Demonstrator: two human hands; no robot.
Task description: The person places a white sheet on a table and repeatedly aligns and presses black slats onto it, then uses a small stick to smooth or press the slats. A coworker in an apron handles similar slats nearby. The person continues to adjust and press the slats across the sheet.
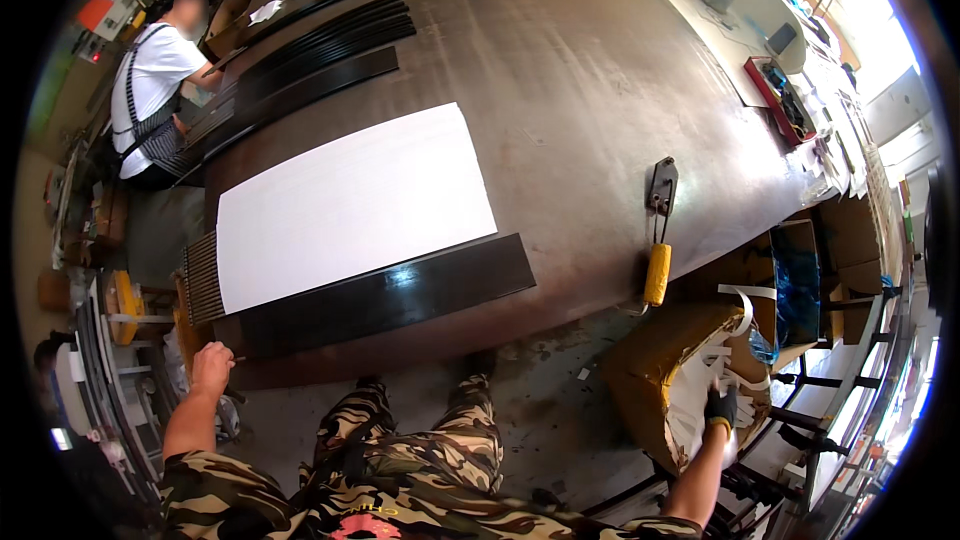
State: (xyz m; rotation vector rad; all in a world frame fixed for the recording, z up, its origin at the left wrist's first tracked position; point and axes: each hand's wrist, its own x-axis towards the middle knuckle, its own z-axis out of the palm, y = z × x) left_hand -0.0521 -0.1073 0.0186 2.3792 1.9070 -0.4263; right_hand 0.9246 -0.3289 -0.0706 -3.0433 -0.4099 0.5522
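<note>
My left hand (212, 370) is bare and closed, fingertips together beside the near left corner of the big brown table (590, 120). A small thin bit shows at its fingertips, too small to name. My right hand (720, 406), in a dark glove with a yellow cuff, reaches into an open cardboard box (640, 370) at the lower right. White strips (686, 402) lie in that box around the glove; its fingers are too dark to make out. Nearest my left hand on the table lie a long black panel (400, 292) and a large white sheet (350, 205).
Black strips (330, 40) lie across the table's far left, where another person (160, 80) works. A tool with a yellow handle (657, 275) rests at the right edge. Thin rods (203, 278) stick out at the left edge. A red tray (780, 100) sits far right.
</note>
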